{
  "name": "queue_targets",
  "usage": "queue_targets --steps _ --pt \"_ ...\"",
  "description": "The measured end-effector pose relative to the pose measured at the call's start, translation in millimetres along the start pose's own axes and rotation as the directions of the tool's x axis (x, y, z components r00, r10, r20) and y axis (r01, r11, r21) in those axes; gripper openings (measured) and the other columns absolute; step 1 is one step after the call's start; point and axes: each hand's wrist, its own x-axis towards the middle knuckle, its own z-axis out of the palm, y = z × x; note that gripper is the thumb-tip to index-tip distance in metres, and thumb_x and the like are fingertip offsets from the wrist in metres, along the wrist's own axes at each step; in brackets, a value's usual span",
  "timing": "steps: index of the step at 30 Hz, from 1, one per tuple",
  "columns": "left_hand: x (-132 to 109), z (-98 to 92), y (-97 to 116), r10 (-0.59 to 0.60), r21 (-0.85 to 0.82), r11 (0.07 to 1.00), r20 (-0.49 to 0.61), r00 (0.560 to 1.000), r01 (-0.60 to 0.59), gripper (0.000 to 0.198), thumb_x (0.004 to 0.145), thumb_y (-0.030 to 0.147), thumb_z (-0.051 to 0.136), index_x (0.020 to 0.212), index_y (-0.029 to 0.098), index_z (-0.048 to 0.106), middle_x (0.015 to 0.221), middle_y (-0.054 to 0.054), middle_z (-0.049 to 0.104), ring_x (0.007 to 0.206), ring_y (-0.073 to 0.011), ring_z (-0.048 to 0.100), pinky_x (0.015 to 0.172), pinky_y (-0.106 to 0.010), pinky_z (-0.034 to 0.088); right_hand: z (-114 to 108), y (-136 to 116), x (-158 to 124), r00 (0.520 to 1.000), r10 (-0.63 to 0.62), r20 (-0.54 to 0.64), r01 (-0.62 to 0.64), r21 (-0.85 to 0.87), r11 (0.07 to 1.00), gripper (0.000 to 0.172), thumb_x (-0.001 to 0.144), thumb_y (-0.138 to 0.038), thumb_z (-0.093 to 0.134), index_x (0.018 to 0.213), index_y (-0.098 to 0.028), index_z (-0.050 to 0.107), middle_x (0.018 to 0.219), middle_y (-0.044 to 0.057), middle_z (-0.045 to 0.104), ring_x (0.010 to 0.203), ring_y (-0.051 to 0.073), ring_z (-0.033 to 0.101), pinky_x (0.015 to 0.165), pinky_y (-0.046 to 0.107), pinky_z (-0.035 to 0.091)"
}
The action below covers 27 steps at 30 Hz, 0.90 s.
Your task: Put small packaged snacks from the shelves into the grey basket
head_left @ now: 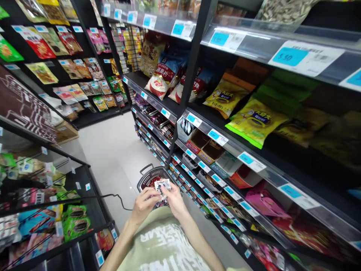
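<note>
Between my two hands is a small white snack packet [162, 186] with dark printed characters. My left hand [146, 201] pinches its left side with curled fingers. On the other side, my right hand [174, 198] grips the packet between thumb and fingers. Below and behind the hands, a dark shopping basket [143, 181] sits low near the floor with its handle raised. Red packets show inside it, but my hands and the held packet hide much of its contents.
Shelves with price labels [251, 162] run along the right, holding yellow snack bags [258, 121] and small boxes. Wire racks of packets [76, 222] stand at the left. A pale tiled floor [107, 150] lies between, crossed by a black cable [120, 199].
</note>
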Motion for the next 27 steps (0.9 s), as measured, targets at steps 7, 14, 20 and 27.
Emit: queue_targets --steps 7,14,20,27 --pt "-12 8.4 -3 -0.015 0.094 0.996 0.151 0.988 0.0 0.018 0.089 0.005 0.057 0.09 0.02 0.066 0.082 -0.002 0.068 0.077 -0.0136 0.059 0.07 -0.025 0.047 -8 -5 -3 0.939 -0.2 0.279 0.318 -0.483 0.816 0.027 0.091 -0.035 0.062 0.112 -0.023 0.075 0.116 0.009 0.07 0.113 0.023 0.062 0.104 0.037 0.045" --pt "-22 12.5 5 -0.089 0.193 0.98 0.221 0.971 0.046 0.025 0.092 0.004 0.043 0.089 0.018 0.064 0.082 -0.004 0.064 0.074 -0.0142 0.059 0.067 -0.024 0.047 -8 -3 -4 0.926 -0.157 0.345 0.348 -0.614 0.708 0.032 0.098 -0.032 0.049 0.118 -0.022 0.072 0.12 0.009 0.07 0.114 0.02 0.063 0.105 0.036 0.046" --pt "-29 16.5 5 -0.226 0.186 0.966 0.257 0.94 0.181 0.023 0.095 0.006 0.042 0.096 0.017 0.062 0.087 -0.004 0.062 0.076 -0.0143 0.059 0.07 -0.025 0.048 -19 1 2 0.95 -0.088 0.3 0.265 -0.622 0.737 0.031 0.094 -0.037 0.055 0.113 -0.022 0.074 0.111 0.007 0.073 0.106 0.023 0.067 0.097 0.038 0.052" --pt "-27 9.9 -5 -0.25 0.116 0.967 0.232 0.94 0.228 0.02 0.099 0.013 0.044 0.098 0.019 0.063 0.095 -0.004 0.066 0.085 -0.0138 0.06 0.075 -0.025 0.047 -51 23 6 0.972 0.104 0.213 -0.044 -0.267 0.963 0.052 0.078 -0.038 0.077 0.124 -0.021 0.063 0.109 0.007 0.071 0.08 0.018 0.068 0.06 0.025 0.056"
